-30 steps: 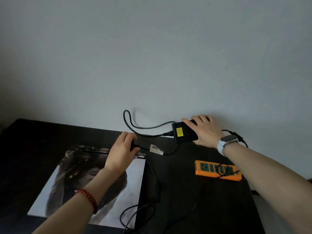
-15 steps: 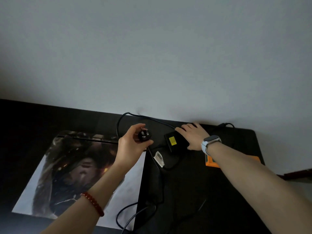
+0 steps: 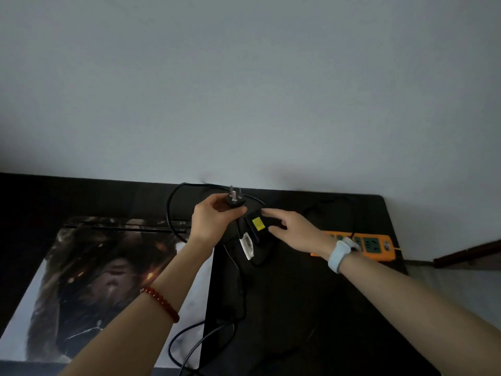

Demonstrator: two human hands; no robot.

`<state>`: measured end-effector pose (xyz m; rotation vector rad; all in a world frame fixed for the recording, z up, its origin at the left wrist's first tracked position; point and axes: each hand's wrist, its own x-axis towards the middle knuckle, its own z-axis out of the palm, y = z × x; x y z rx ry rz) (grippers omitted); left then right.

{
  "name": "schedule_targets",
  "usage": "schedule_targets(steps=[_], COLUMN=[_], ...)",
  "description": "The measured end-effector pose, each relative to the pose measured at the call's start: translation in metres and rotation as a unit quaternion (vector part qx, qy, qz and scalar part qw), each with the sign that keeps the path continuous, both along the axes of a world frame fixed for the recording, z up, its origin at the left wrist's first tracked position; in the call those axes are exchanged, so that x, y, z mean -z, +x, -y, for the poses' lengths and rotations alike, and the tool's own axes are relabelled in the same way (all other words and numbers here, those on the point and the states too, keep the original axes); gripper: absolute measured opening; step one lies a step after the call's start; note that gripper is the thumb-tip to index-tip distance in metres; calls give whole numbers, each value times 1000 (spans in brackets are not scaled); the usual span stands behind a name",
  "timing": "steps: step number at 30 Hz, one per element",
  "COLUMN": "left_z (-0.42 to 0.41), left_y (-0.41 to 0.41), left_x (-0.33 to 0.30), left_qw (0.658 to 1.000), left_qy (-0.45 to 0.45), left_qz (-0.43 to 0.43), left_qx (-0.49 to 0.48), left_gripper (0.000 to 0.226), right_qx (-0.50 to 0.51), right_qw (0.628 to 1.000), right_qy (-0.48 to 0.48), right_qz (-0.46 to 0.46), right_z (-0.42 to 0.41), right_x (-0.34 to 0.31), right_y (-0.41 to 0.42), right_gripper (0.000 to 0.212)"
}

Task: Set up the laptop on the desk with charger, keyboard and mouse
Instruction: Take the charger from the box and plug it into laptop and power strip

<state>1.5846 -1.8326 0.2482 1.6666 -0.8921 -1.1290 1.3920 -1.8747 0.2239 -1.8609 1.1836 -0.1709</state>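
Your left hand (image 3: 214, 221) is gripping the black power plug (image 3: 235, 201), fingers and thumb curled round its body, metal prongs pointing up toward the wall (image 3: 244, 90). Your right hand (image 3: 294, 232) is resting on the black charger brick (image 3: 259, 226), fingers mostly straight and laid over its far side, thumb tucked at the near edge; can't tell if it's actually gripping or just pressing down. The brick is sitting on the dark desk (image 3: 311, 308) just right of your left hand, yellow sticker (image 3: 258, 223) facing up. The black cable (image 3: 173, 210) is looping from the plug out to the left and back along the rear desk edge, and more of it is running down the middle of the desk, carrying a white tag (image 3: 247, 245) just below the brick, then coiling near the bottom of the view. The orange power strip (image 3: 374, 244) is lying at the right rear of the desk, partly hidden behind your right wrist, well clear of the plug. A dark lead is trailing across it. A large printed mat (image 3: 89, 280) with a face graphic is covering the left part of the desk, under your left forearm. You're wearing a red bead bracelet (image 3: 162, 303) on the left wrist and a pale-banded watch (image 3: 342, 252) on the right. Laptop, keyboard and mouse: can't make any of them out in this dim view.
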Motion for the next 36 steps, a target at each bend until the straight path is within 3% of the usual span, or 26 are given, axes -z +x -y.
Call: schedule_targets(steps=[2,5,9,12,14,15,17,19,23,26,28,32,36], left_z=[7,12,3,-25,-58,-75,-108,-135,-162,-176,-181,-173,-155], left_y=[-13,-31,-39,-30,-21,-17,-12,-16,-37,-55,-59,-46,-29], left_x=[-7,-16,-27,-20,-3,7,28,48,75,91,97,100,96], left_qw=[1000,999,995,982,942,906,804,716,675,638,630,646,655], left_qy=[-5,-5,-32,-3,63,98,145,143,99,87,69,5,23], left_qz=[-17,-14,-30,61,159,213,336,424,503,556,581,585,562], left_qx=[11,35,91,179,287,352,469,535,530,526,511,491,505], left_gripper=[26,30,26,40,62,74,94,102,106,98,84,47,46], right_qx=[51,115,191,325,431,475,532,557,580,583,583,611,628], right_qw=[989,965,959,913,859,832,803,803,803,799,792,755,739], right_qy=[82,117,37,11,13,20,37,48,51,73,95,123,149], right_qz=[110,204,205,247,276,284,265,205,128,130,155,201,194], right_z=[-21,-40,-44,-37,-28,-25,-23,-32,-58,-72,-77,-74,-65], right_x=[-12,-21,-30,-36,-36,-34,-25,-10,14,22,25,21,21], right_y=[5,14,7,-19,-42,-54,-73,-85,-95,-100,-103,-107,-107], right_gripper=[46,30,15,13,16,17,16,14,23,24,28,30,37])
